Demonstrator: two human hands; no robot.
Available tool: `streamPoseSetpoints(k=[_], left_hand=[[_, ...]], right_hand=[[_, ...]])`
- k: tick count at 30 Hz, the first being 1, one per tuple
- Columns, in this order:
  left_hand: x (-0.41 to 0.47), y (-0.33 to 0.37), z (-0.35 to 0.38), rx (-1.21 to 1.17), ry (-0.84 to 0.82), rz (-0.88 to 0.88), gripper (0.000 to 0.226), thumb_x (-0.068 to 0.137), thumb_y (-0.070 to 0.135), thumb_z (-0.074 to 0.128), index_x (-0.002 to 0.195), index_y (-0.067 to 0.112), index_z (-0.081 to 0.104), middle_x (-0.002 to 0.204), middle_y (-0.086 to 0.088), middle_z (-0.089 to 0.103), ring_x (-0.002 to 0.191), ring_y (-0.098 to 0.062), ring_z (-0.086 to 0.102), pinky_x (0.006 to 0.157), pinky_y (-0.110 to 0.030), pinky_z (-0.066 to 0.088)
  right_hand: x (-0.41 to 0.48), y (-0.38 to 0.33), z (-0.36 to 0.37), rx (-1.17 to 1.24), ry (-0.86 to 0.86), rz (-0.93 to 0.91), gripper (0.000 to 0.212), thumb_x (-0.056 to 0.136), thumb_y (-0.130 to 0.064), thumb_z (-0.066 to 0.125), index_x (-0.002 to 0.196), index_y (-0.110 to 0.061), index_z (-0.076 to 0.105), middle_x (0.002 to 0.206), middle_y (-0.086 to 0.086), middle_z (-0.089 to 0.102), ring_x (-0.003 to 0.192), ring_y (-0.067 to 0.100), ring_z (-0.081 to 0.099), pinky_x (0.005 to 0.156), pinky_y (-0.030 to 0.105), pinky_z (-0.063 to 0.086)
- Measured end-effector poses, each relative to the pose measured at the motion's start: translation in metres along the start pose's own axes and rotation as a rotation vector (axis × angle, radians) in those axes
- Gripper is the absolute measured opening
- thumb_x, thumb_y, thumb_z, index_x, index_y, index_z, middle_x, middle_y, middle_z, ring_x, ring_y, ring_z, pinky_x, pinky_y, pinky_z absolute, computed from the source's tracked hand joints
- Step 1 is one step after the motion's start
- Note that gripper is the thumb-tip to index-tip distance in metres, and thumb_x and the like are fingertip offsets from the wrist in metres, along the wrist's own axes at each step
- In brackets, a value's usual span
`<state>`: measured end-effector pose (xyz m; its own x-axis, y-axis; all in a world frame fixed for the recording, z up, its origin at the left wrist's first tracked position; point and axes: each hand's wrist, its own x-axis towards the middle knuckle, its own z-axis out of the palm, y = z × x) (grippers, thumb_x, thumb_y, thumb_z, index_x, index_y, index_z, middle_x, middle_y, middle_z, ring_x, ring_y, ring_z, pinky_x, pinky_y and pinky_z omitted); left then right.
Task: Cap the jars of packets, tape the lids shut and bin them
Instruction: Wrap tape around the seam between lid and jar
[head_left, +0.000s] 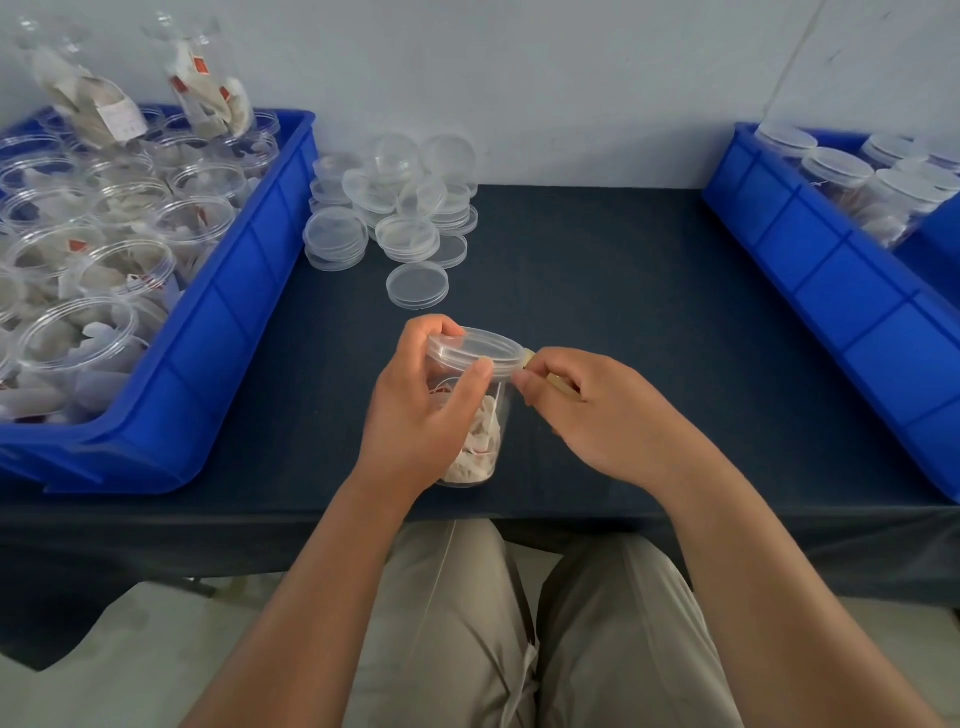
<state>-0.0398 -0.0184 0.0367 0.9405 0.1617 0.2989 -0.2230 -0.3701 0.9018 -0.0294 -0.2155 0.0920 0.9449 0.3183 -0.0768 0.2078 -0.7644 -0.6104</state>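
While the left hand (415, 410) curls round the capped jar (480, 447) at the table's (649, 291) middle, likely steadying it, the right hand (597, 410) pinches tan tape (530, 358) against the lid (478, 344) rim.

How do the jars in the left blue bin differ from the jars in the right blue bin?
The left-bin jars stand open, without lids; the right-bin jars are capped. The left bin is crowded, with two jars tilted on top; the right bin shows only a few, upright. Both sets are clear and hold pale packets.
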Motion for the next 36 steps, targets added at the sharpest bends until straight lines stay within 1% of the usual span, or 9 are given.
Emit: streamPoseSetpoints(k=[3, 9, 15, 20, 24, 27, 30, 33, 36], left_hand=[[0.001, 0.001, -0.002, 0.003, -0.026, 0.010, 0.040, 0.091, 0.067, 0.057, 0.125, 0.050, 0.044, 0.120, 0.032, 0.061, 0.113, 0.002, 0.066, 0.085, -0.016, 0.059], [0.001, 0.008, -0.006, -0.092, -0.061, -0.027, 0.045, 0.083, 0.059, 0.077, 0.116, 0.052, 0.047, 0.116, 0.034, 0.064, 0.107, 0.005, 0.069, 0.078, -0.011, 0.056], [0.001, 0.015, -0.024, -0.174, -0.172, -0.153, 0.044, 0.079, 0.064, 0.073, 0.113, 0.045, 0.055, 0.110, 0.022, 0.068, 0.103, -0.005, 0.072, 0.074, -0.017, 0.059], [-0.002, 0.024, -0.039, -0.304, -0.244, -0.291, 0.043, 0.077, 0.065, 0.073, 0.109, 0.038, 0.062, 0.104, 0.009, 0.072, 0.097, -0.018, 0.077, 0.072, -0.027, 0.061], [-0.009, 0.029, -0.039, -0.695, -0.374, -0.424, 0.047, 0.080, 0.058, 0.084, 0.109, 0.025, 0.069, 0.108, -0.012, 0.072, 0.097, -0.032, 0.074, 0.078, -0.043, 0.062], [-0.011, 0.028, -0.037, -0.806, -0.421, -0.481, 0.069, 0.076, 0.061, 0.088, 0.127, 0.019, 0.066, 0.116, -0.016, 0.071, 0.099, -0.034, 0.072, 0.082, -0.045, 0.061], [-0.012, 0.027, -0.035, -0.846, -0.445, -0.497, 0.091, 0.075, 0.061, 0.088, 0.149, 0.018, 0.056, 0.126, -0.020, 0.071, 0.105, -0.036, 0.073, 0.082, -0.043, 0.061], [-0.013, 0.030, -0.031, -0.863, -0.523, -0.475, 0.079, 0.075, 0.062, 0.087, 0.132, 0.010, 0.071, 0.110, -0.016, 0.074, 0.092, -0.028, 0.074, 0.077, -0.037, 0.062], [-0.013, 0.022, -0.030, -0.853, -0.500, -0.452, 0.085, 0.074, 0.063, 0.088, 0.131, 0.004, 0.069, 0.115, -0.021, 0.070, 0.093, -0.028, 0.072, 0.077, -0.037, 0.062]], right_hand=[[0.000, -0.001, 0.000, -0.007, -0.001, -0.001, 0.027, 0.108, -0.057, 0.045, 0.100, -0.040, 0.063, 0.080, -0.020, 0.062, 0.077, 0.005, 0.061, 0.066, 0.019, 0.040], [-0.001, 0.002, -0.001, 0.023, -0.015, -0.021, 0.033, 0.104, -0.068, 0.040, 0.103, -0.046, 0.064, 0.090, -0.032, 0.064, 0.087, -0.011, 0.058, 0.069, 0.022, 0.044], [-0.012, 0.007, -0.029, 0.021, -0.202, -0.098, 0.046, 0.094, -0.085, 0.027, 0.122, -0.065, 0.058, 0.106, -0.046, 0.061, 0.101, -0.023, 0.055, 0.079, 0.019, 0.042], [-0.024, 0.009, -0.051, -0.028, -0.223, -0.155, 0.042, 0.095, -0.081, 0.028, 0.126, -0.067, 0.052, 0.108, -0.039, 0.063, 0.099, -0.014, 0.060, 0.075, 0.018, 0.043], [-0.022, 0.011, -0.051, -0.034, -0.204, -0.115, 0.038, 0.096, -0.078, 0.034, 0.128, -0.068, 0.052, 0.104, -0.026, 0.068, 0.092, -0.004, 0.064, 0.075, 0.021, 0.046], [-0.021, 0.009, -0.048, 0.022, -0.213, -0.114, 0.042, 0.091, -0.080, 0.033, 0.123, -0.066, 0.056, 0.108, -0.043, 0.061, 0.098, -0.012, 0.060, 0.075, 0.018, 0.043], [-0.020, 0.010, -0.042, 0.067, -0.224, -0.091, 0.037, 0.090, -0.080, 0.036, 0.117, -0.067, 0.057, 0.103, -0.042, 0.062, 0.095, -0.011, 0.060, 0.074, 0.020, 0.043], [-0.020, 0.010, -0.037, 0.087, -0.229, -0.072, 0.035, 0.089, -0.083, 0.036, 0.112, -0.068, 0.058, 0.098, -0.027, 0.066, 0.088, 0.000, 0.063, 0.074, 0.024, 0.049], [-0.022, 0.012, -0.033, 0.095, -0.246, -0.074, 0.036, 0.095, -0.081, 0.039, 0.117, -0.063, 0.060, 0.093, -0.013, 0.067, 0.081, 0.007, 0.063, 0.073, 0.027, 0.050]])
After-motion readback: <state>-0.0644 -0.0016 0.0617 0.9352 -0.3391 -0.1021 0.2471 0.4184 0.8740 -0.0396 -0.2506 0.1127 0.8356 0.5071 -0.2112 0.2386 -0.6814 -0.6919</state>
